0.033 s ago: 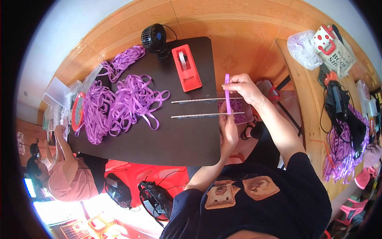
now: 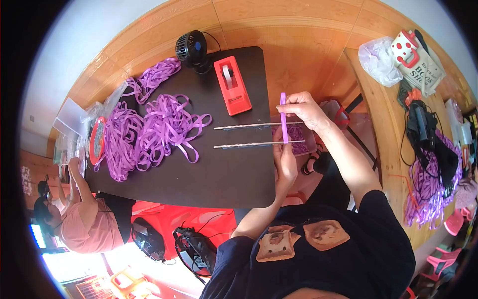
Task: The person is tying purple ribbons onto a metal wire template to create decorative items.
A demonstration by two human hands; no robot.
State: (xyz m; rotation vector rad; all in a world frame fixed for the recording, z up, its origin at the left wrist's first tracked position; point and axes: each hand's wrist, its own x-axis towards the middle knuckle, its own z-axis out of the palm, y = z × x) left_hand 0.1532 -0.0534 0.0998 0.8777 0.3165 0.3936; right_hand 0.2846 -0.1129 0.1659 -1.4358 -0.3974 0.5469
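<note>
A short purple ribbon strip (image 2: pixel 284 117) stands stretched across two thin rods, the far rod (image 2: pixel 239 124) and the near rod (image 2: pixel 239 145), where they stick out past the table's right edge. My right hand (image 2: pixel 304 109) pinches the strip near its far end, beyond the far rod. My left hand (image 2: pixel 285 162) is at the strip's near end, beside the near rod, thumb and fingers closed on it; some of those fingers are hidden. Left of the rods lies a heap of loose purple ribbon (image 2: pixel 167 129) on the dark table (image 2: pixel 219 179).
A red tape dispenser (image 2: pixel 239 97) and a black fan (image 2: pixel 191 47) stand at the table's back. Below its right edge is a bin of purple pieces (image 2: pixel 308 139). At right, a wooden bench (image 2: pixel 383 104) holds a mug (image 2: pixel 404 47) and bags. Another person (image 2: pixel 92 222) works at left.
</note>
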